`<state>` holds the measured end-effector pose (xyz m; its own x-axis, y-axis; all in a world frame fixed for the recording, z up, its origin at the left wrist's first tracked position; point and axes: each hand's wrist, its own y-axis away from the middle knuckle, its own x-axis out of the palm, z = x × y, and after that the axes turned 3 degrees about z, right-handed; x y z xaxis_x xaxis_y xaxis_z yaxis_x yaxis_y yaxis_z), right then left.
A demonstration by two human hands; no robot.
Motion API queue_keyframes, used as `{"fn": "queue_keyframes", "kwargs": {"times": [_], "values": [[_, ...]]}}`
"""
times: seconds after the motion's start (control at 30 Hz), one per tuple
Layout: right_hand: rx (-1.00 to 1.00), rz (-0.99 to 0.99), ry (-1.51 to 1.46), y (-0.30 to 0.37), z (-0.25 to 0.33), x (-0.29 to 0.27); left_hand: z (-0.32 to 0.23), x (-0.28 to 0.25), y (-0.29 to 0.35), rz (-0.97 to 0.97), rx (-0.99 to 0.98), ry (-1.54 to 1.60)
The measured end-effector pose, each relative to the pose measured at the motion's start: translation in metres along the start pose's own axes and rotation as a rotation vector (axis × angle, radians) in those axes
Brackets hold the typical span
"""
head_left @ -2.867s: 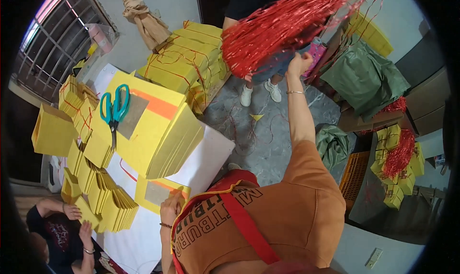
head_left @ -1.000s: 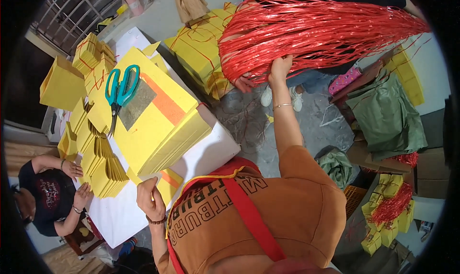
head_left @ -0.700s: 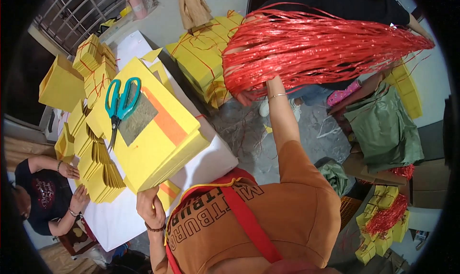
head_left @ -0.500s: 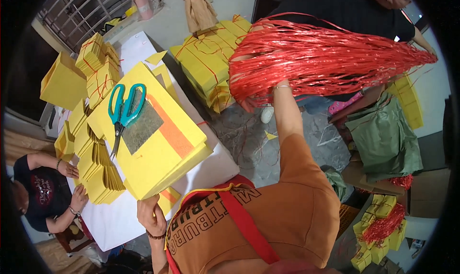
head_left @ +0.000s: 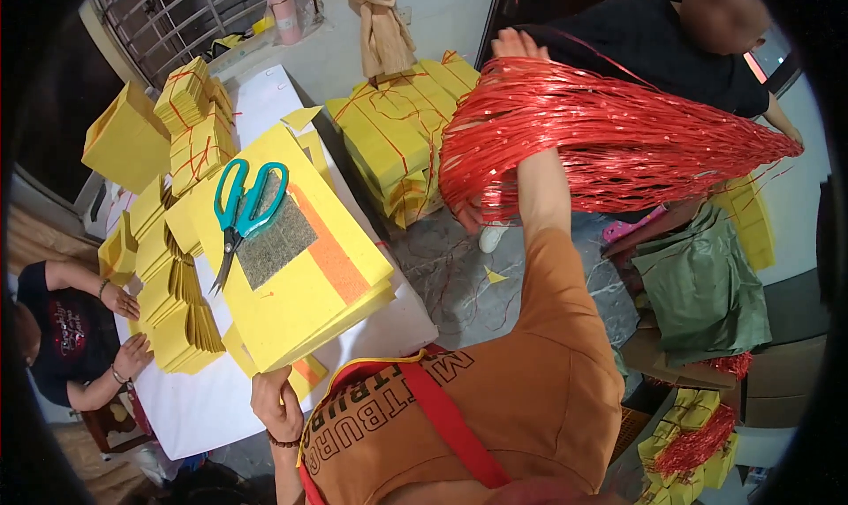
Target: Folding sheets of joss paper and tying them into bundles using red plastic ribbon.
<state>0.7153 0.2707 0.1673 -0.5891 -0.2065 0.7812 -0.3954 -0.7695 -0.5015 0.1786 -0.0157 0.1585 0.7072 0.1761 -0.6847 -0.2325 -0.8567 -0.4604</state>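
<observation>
The right hand (head_left: 517, 46) is raised, its forearm buried in a red string bundle (head_left: 609, 139); its grip cannot be told. The left hand (head_left: 278, 408), loosely curled and empty, rests by the yellow stack (head_left: 300, 275) on the surface (head_left: 203, 399). Gathering the strands evenly would help prevent tangling.

Bright, even daylight from the barred window (head_left: 177, 15) at 11 o'clock; shadows soft. Heavy fisheye bending, black vignette all round. Slight motion blur on the red strands (head_left: 618, 143) at 1 o'clock.
</observation>
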Motion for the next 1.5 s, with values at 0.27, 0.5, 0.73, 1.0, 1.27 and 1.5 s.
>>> {"fn": "queue_keyframes", "kwargs": {"times": [0.27,0.5,0.73,1.0,1.27,1.5], "values": [[0.123,-0.125,0.178,0.012,-0.009,0.010,0.009,-0.005,0.005,0.012,0.053,0.022],[0.363,-0.141,0.137,0.004,0.034,-0.021,0.000,-0.009,-0.008,0.058,0.102,0.054],[0.199,-0.226,0.184,-0.052,0.077,-0.038,-0.006,-0.023,-0.007,-0.051,0.060,-0.032],[-0.133,0.177,0.779,0.032,0.066,0.034,0.024,-0.070,-0.045,-0.496,0.144,-0.113],[0.263,0.016,0.137,0.175,0.046,-0.003,-0.049,-0.038,-0.103,-0.202,0.745,0.149],[0.326,0.881,0.456,0.252,0.118,0.109,-0.102,0.011,-0.065,0.314,0.777,0.785]]}}
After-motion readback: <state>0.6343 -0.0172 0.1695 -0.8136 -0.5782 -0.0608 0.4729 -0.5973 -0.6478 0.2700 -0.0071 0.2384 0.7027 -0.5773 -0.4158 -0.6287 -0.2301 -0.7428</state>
